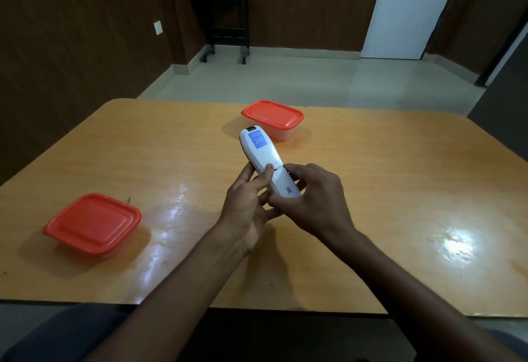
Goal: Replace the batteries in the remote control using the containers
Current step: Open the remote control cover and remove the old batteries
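Left side first: a container w/ a red lid sits on the wooden table, near the left edge and toward the near side, lid on. A small dark sliver pokes out just behind its far right corner, too small to tell what it is.

Moving in to centre: left hand is up off the surface, palm turned inward, fingers curled under the remote control and thumb pressed on its back face, right at the seam line across the body. So that hand is closed round the remote's middle.

The remote itself is white, held back-side up, above the middle of the table, not touching the surface. Long axis runs from near-right to far-left: the near end w/ a small printed code sits in the hands, the far end w/ a dark window points away toward the far edge, leaning a bit left. Blue sticker on the upper half of the back. A thin dark line crosses the body where the battery cover meets the rest; can't tell if the cover has shifted at all.

Right hand grips the near end, fingers wrapped over the cover section, index fingertip at the seam opposite the left thumb.

Beyond the remote's tip, a 2nd red-lidded container stands near the far edge, about centre, lid on too.
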`<state>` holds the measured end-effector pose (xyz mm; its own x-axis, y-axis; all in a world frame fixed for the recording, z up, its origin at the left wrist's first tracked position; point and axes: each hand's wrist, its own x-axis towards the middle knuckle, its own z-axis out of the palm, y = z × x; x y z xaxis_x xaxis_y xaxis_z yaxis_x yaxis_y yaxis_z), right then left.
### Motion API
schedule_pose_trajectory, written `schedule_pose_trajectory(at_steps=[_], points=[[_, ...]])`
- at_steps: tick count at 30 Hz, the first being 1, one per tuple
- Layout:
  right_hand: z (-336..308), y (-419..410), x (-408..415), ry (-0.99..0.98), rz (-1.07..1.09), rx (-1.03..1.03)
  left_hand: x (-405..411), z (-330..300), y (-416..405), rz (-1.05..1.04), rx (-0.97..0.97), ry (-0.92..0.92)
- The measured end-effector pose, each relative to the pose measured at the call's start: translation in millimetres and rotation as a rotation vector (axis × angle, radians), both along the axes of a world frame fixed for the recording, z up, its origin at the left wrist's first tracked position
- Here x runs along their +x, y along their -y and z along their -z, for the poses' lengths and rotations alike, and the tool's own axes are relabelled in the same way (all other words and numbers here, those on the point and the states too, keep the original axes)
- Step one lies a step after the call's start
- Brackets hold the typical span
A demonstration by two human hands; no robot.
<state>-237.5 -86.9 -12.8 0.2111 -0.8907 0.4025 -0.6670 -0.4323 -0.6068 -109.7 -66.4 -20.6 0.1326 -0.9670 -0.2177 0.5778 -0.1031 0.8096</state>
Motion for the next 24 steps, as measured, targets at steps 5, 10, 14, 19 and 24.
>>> schedule_pose_trajectory(at_steps=[5, 10, 14, 19, 24], points=[[-0.1, -3.2, 3.1, -0.033, 0.038, -0.002, -2.1, 1.1, 1.5, -0.017, 0.008, -0.015], [-4.4, 4.0, -0.5, -0.070, -0.024, 0.045, -3.5, 3.1, 2.3, -0.014, 0.020, 0.036], [-3.7, 2.6, -5.5, -0.132, -0.010, -0.023, 1.2, 1.2, 5.8, -0.065, 0.064, 0.031], [4.2, 7.1, -13.4, -0.138, 0.066, 0.073, 12.3, -1.3, 8.9, -0.106, 0.085, 0.044], [10.4, 21.1, -26.8, -0.278, 0.157, 0.235, 12.9, 5.0, 4.6, -0.043, 0.184, 0.225]])
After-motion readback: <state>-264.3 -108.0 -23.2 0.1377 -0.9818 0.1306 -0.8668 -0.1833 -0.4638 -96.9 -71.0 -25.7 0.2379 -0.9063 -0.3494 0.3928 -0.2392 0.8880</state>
